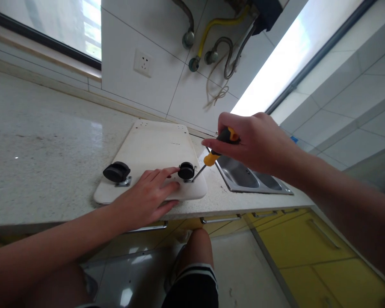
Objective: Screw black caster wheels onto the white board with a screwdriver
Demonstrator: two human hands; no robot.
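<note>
A white board (157, 147) with rounded corners lies flat on the countertop. Two black caster wheels stand on its near side: the left caster (116, 172) and the right caster (186, 170), each on a metal plate. My right hand (244, 134) is closed around the handle of a yellow and black screwdriver (211, 158), whose tip meets the right caster's plate. My left hand (154, 190) rests on the board with fingers spread, its index fingertip touching the right caster. Small holes show at the board's far corners.
A steel double sink (244, 175) is set into the speckled counter (51, 158) to the right. Pipes, a yellow hose (208, 28) and a socket (143, 63) are on the tiled wall. Yellow cabinets (308, 244) with metal handles are below.
</note>
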